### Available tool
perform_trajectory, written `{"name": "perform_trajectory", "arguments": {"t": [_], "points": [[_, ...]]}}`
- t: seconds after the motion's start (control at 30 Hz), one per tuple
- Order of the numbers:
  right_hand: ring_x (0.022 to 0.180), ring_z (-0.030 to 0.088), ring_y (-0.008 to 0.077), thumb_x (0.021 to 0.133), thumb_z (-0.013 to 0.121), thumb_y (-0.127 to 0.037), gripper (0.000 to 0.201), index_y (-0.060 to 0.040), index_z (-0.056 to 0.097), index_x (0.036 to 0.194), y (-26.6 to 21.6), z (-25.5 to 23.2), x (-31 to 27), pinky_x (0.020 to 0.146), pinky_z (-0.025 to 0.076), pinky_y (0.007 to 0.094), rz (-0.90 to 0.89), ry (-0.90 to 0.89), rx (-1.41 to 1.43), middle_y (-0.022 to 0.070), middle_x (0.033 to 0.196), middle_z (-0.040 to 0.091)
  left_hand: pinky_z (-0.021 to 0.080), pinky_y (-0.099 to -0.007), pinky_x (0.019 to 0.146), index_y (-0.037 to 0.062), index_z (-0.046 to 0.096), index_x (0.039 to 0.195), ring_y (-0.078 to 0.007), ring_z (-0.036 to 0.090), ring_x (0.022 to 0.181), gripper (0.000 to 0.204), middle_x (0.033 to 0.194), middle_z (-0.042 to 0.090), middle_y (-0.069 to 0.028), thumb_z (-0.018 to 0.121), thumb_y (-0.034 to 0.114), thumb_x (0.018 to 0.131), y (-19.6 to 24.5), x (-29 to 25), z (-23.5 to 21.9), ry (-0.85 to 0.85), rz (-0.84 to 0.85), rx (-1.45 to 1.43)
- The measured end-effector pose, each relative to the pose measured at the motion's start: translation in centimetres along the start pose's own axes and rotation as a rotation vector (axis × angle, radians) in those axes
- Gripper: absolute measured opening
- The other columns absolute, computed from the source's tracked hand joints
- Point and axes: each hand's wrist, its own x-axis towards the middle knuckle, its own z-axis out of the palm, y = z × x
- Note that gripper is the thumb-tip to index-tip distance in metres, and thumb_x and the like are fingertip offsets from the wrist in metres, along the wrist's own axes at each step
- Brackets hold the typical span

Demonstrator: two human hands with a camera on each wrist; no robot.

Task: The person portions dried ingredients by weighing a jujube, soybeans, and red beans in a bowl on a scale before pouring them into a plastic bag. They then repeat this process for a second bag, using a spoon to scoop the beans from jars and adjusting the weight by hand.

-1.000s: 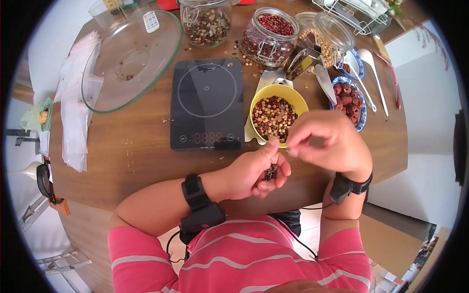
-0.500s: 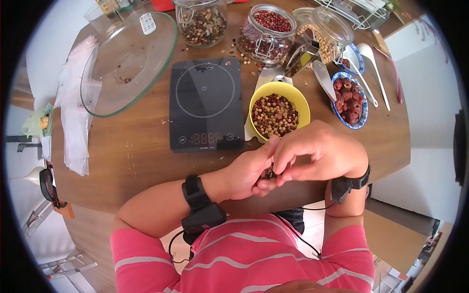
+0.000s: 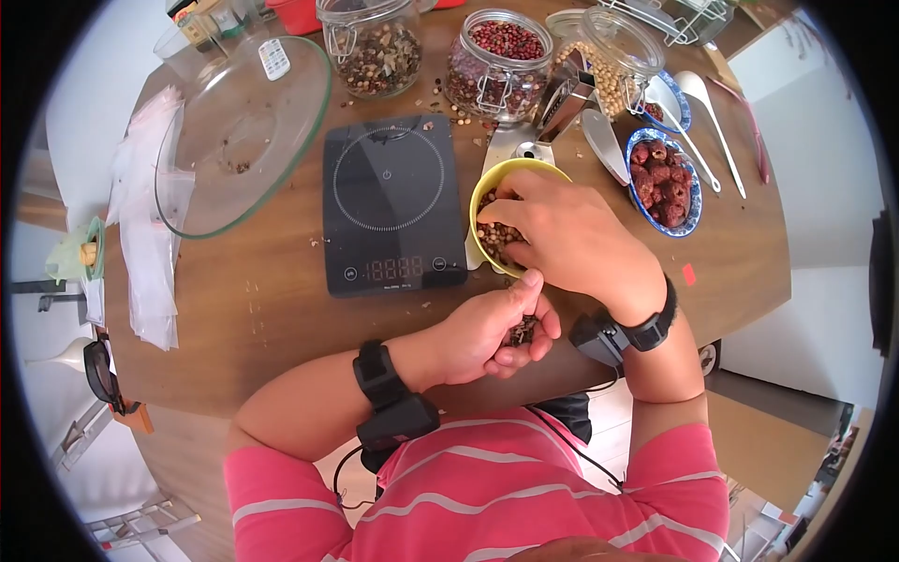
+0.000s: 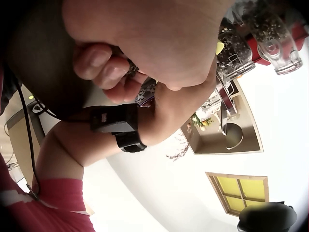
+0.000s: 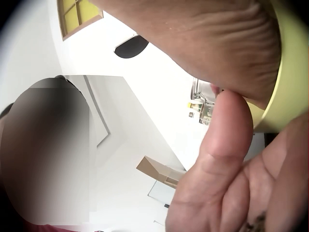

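In the head view, my left hand (image 3: 473, 332) is cupped palm-up at the table's near side, fingers curled around a small heap of dark dried bits (image 3: 522, 330). Some of those dark bits (image 4: 131, 67) also show between the fingers in the left wrist view. My right hand (image 3: 576, 234) reaches over the rim of a yellow bowl (image 3: 475, 201), its fingertips down among mixed beans (image 3: 496, 239) of red, beige and brown. A gap shows between its thumb and fingers. The left thumb stands close to the bowl's near rim.
A black kitchen scale (image 3: 387, 178) lies left of the bowl, with a glass lid (image 3: 211, 211) beyond it. Clip-top jars (image 3: 375, 56) stand behind. To the right are a blue-rimmed dish of dark red dried fruit (image 3: 667, 192) and a white spoon (image 3: 716, 122). Plastic bags (image 3: 145, 234) lie far left.
My right hand first hovered by the left thumb, then came over the left palm, and now has moved up into the yellow bowl. The left hand stays cupped around the dark bits.
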Motion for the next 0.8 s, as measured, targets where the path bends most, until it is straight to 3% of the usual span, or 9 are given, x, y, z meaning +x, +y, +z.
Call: {"name": "perform_trajectory", "arguments": {"t": [0.13,0.27,0.5,0.7,0.77,0.8], "points": [[0.091,0.072,0.0350,0.082,0.075,-0.008,0.018,-0.0080,0.076,0.100,0.7,0.4,0.2,0.076,0.059,0.0443,0.005,0.105,-0.067,0.0139,0.100,0.072,0.028,-0.0217,0.050,0.0060,0.059,0.109,-0.0060,0.034,0.057,0.076,0.086,0.057,-0.0052,0.028,0.075,0.106,-0.2,0.0,-0.1,-0.012,0.016,0.014],[0.086,0.072,0.0305,0.089,0.073,0.000,0.021,-0.0055,0.074,0.109,1.4,-2.1,-1.2,0.075,0.057,0.0370,0.129,0.143,0.165,0.0112,0.106,0.073,0.028,-0.0218,0.050,0.0059,0.059,0.110,-0.0060,0.034,0.057,0.075,0.085,0.057,-0.0053,0.027,0.074,0.106,0.0,0.0,0.2,0.000,0.005,0.039],[0.087,0.073,0.0292,0.088,0.075,-0.001,0.023,-0.0066,0.075,0.111,1.7,-2.3,-1.9,0.075,0.058,0.0359,0.127,0.194,0.179,0.0120,0.106,0.074,0.029,-0.0220,0.050,0.0060,0.060,0.109,-0.0061,0.034,0.057,0.074,0.085,0.057,-0.0052,0.025,0.071,0.108,0.0,-0.1,0.2,-0.001,0.001,0.058],[0.089,0.072,0.0332,0.083,0.077,0.000,0.026,-0.0068,0.075,0.109,1.4,-1.4,-2.1,0.076,0.058,0.0393,0.095,0.224,0.036,0.0124,0.108,0.074,0.029,-0.0222,0.050,0.0063,0.060,0.109,-0.0061,0.035,0.057,0.072,0.084,0.058,-0.0052,0.025,0.069,0.109,0.1,0.0,0.1,-0.001,-0.010,0.064],[0.085,0.069,0.0375,0.085,0.071,-0.009,0.014,-0.0094,0.074,0.099,1.2,-1.0,-1.9,0.073,0.055,0.0477,-0.038,0.202,0.067,0.0128,0.093,0.070,0.029,-0.0223,0.050,0.0062,0.060,0.109,-0.0061,0.035,0.057,0.072,0.084,0.058,-0.0051,0.025,0.069,0.109,0.1,0.0,0.1,0.001,-0.006,0.061],[0.085,0.069,0.0375,0.085,0.071,-0.009,0.014,-0.0094,0.074,0.099,1.0,-0.7,-1.8,0.073,0.055,0.0477,-0.047,0.194,0.067,0.0128,0.093,0.070,0.029,-0.0224,0.050,0.0062,0.060,0.109,-0.0061,0.035,0.057,0.071,0.084,0.058,-0.0050,0.025,0.068,0.109,0.0,0.0,0.1,0.005,-0.008,0.059]]}}
